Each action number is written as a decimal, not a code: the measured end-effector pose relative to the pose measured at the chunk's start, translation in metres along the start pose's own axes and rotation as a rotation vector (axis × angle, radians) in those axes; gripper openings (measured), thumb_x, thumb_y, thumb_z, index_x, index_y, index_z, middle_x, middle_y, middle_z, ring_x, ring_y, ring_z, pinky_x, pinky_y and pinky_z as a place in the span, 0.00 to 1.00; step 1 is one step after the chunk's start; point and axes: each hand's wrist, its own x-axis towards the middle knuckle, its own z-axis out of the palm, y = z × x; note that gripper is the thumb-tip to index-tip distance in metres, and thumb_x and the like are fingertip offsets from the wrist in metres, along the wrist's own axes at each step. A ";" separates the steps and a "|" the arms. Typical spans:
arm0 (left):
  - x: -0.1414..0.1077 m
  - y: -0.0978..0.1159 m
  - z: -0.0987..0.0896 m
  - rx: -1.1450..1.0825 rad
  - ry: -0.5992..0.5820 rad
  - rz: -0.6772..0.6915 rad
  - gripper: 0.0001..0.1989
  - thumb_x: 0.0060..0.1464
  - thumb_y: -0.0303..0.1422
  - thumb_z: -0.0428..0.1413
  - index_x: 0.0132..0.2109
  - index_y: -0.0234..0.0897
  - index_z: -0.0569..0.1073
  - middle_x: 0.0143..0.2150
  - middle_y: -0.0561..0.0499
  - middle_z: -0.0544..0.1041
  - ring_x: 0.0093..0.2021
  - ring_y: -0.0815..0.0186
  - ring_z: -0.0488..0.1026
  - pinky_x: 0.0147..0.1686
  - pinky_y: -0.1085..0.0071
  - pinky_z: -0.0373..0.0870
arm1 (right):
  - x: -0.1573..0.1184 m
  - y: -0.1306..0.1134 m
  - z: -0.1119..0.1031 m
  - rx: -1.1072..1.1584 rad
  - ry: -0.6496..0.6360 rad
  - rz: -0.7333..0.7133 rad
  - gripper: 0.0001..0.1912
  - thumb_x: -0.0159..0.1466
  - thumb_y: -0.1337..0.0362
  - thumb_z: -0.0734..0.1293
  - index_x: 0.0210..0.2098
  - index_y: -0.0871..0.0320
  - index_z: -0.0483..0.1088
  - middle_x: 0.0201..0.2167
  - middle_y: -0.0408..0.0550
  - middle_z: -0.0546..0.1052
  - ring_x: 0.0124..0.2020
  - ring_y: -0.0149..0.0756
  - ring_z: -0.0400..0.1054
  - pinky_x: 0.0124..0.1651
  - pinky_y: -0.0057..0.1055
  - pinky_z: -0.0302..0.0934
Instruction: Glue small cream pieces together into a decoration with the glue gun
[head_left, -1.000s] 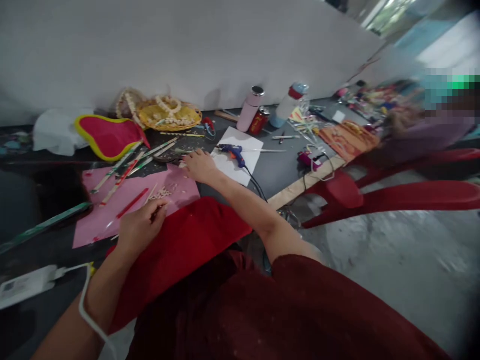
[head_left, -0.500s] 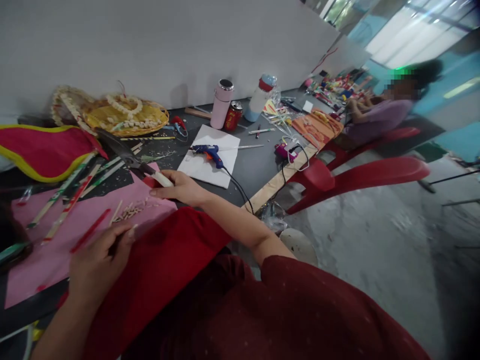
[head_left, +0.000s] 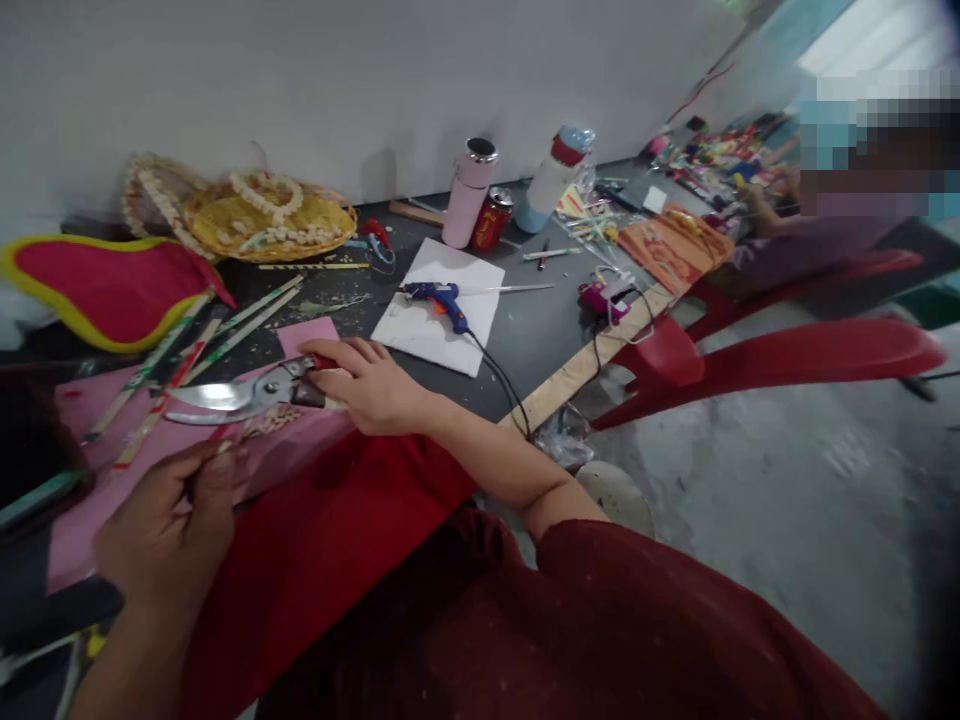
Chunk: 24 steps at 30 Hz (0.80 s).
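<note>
My right hand [head_left: 379,385] is closed around the handles of a pair of pruning shears [head_left: 259,390]. Their metal blades point left and look parted over the pink paper [head_left: 79,545]. Lower left, my left hand [head_left: 169,515] pinches a small pale stick [head_left: 224,447] between thumb and fingertips, just below the blades; most of it is hidden. Behind the shears lies a small heap of short pale stick pieces [head_left: 274,418] on the paper. Red cloth [head_left: 322,560] covers my lap. Printed sticks [head_left: 139,425] lie left of the blades.
A blue glue gun [head_left: 442,298] rests on a white board [head_left: 476,345], its cord running over the wooden table edge [head_left: 562,375]. Behind stand a pink flask [head_left: 469,195], a red can [head_left: 492,222] and a wicker basket [head_left: 337,228]. Red chairs [head_left: 810,360] and another person are at right.
The shears have swung from the back left down onto the pink paper, blades now above my left hand. My left hand has shifted left, still pinching. The camera view has turned slightly left.
</note>
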 end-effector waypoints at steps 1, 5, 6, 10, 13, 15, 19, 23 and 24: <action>0.000 0.003 -0.002 0.040 0.094 -0.035 0.11 0.52 0.36 0.55 0.43 0.46 0.76 0.34 0.53 0.79 0.35 0.60 0.74 0.32 0.67 0.67 | -0.001 -0.001 0.003 -0.089 -0.018 -0.018 0.26 0.58 0.73 0.58 0.56 0.56 0.60 0.67 0.49 0.48 0.64 0.47 0.43 0.62 0.48 0.47; 0.002 0.019 -0.007 -0.173 0.236 -0.063 0.11 0.56 0.36 0.54 0.42 0.34 0.76 0.31 0.50 0.78 0.32 0.66 0.74 0.33 0.70 0.69 | -0.003 -0.003 0.015 -0.159 -0.031 -0.031 0.27 0.57 0.73 0.58 0.56 0.57 0.60 0.66 0.52 0.49 0.61 0.50 0.47 0.58 0.51 0.51; 0.003 0.022 -0.007 -0.225 0.228 -0.080 0.12 0.57 0.36 0.53 0.41 0.33 0.75 0.30 0.50 0.78 0.31 0.67 0.73 0.33 0.71 0.69 | -0.003 -0.003 0.018 -0.158 -0.026 -0.027 0.26 0.56 0.73 0.58 0.55 0.57 0.61 0.66 0.51 0.49 0.61 0.50 0.48 0.57 0.51 0.51; 0.007 0.024 -0.009 -0.316 0.188 -0.110 0.11 0.58 0.36 0.51 0.40 0.34 0.74 0.27 0.52 0.76 0.28 0.70 0.72 0.31 0.73 0.69 | 0.002 -0.001 0.025 -0.161 -0.015 -0.038 0.27 0.54 0.74 0.59 0.54 0.57 0.61 0.66 0.51 0.50 0.61 0.51 0.47 0.56 0.52 0.52; 0.008 0.023 -0.012 -0.318 0.171 -0.103 0.10 0.59 0.36 0.51 0.39 0.36 0.74 0.26 0.52 0.75 0.29 0.69 0.72 0.32 0.73 0.69 | 0.002 -0.003 0.026 -0.179 -0.023 -0.066 0.28 0.53 0.74 0.59 0.53 0.57 0.61 0.66 0.51 0.50 0.61 0.51 0.46 0.56 0.51 0.53; 0.008 0.023 -0.013 -0.324 0.166 -0.109 0.10 0.59 0.37 0.51 0.39 0.36 0.73 0.27 0.52 0.75 0.29 0.69 0.72 0.32 0.73 0.68 | 0.001 -0.005 0.026 -0.193 -0.029 -0.074 0.28 0.52 0.74 0.60 0.53 0.57 0.61 0.66 0.51 0.50 0.61 0.50 0.47 0.56 0.50 0.53; 0.007 0.019 -0.011 -0.351 0.153 -0.113 0.10 0.58 0.36 0.51 0.39 0.35 0.74 0.27 0.52 0.75 0.28 0.70 0.71 0.32 0.74 0.68 | 0.001 -0.007 0.025 -0.214 -0.027 -0.076 0.27 0.53 0.74 0.60 0.53 0.58 0.62 0.66 0.51 0.50 0.61 0.49 0.46 0.57 0.49 0.53; 0.006 0.015 -0.006 -0.403 0.103 -0.120 0.11 0.57 0.37 0.52 0.39 0.35 0.74 0.28 0.51 0.75 0.28 0.70 0.71 0.30 0.74 0.67 | 0.001 -0.010 0.027 -0.231 -0.037 -0.078 0.26 0.54 0.73 0.59 0.53 0.58 0.62 0.66 0.52 0.51 0.60 0.49 0.47 0.56 0.49 0.53; 0.005 0.015 -0.005 -0.409 0.087 -0.125 0.11 0.57 0.38 0.52 0.38 0.35 0.74 0.28 0.51 0.75 0.28 0.70 0.71 0.29 0.75 0.67 | 0.001 -0.011 0.027 -0.236 -0.036 -0.077 0.26 0.54 0.73 0.59 0.53 0.59 0.62 0.65 0.52 0.51 0.60 0.49 0.47 0.55 0.49 0.53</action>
